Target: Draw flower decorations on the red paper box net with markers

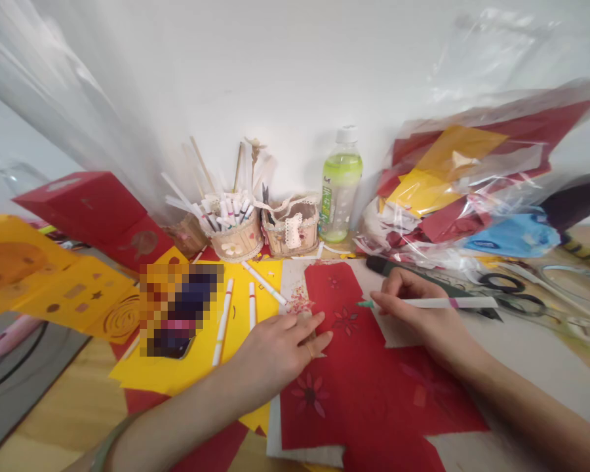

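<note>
A red paper cut-out (373, 387) with flowers drawn on it lies in front of me over greyish board. My left hand (282, 344) rests on its left edge, fingers stretched out and apart, with a ring on one. Between my right thumb and fingers (398, 298) is a white felt-tip marker (457, 303) with a green tip. That tip is just right of the middle flower (345, 321); whether it touches the paper I cannot tell. A darker-centred flower (311, 393) shows below my left hand, and a small one (333, 282) near the top.
Loose markers (223, 321) and a phone, blurred out, lie on yellow paper (201, 373) at left. Behind stand a basket of markers (236, 239), another basket (292, 233) and a green drink bottle (341, 187). Scissors (511, 292) and a plastic bag of paper scraps (452, 177) are at right.
</note>
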A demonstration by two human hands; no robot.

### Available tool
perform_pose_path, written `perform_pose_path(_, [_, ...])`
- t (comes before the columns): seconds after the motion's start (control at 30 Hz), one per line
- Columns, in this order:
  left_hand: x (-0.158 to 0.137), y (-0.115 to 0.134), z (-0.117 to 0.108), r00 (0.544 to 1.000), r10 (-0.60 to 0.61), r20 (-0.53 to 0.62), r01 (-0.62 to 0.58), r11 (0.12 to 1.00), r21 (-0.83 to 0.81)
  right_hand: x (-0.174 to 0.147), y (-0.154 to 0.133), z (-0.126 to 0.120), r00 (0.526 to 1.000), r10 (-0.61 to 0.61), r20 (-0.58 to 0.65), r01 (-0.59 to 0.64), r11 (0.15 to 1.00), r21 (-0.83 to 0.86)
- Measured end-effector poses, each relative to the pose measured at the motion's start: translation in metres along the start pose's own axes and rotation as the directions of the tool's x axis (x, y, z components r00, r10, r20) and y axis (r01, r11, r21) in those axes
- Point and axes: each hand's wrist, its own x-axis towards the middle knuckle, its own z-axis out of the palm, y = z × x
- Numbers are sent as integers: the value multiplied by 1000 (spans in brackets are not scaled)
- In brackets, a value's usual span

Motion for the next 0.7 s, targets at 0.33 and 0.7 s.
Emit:
perform_pose_path(0.33, [-1,0,0,1000,0,-13,0,1000,-20,1,2,0,999,-8,-40,12,994,110])
perform_pose_path(0.7, [-1,-2,0,1000,8,-5,-8,1000,-28,7,4,-4,997,58,-57,-40,960,277])
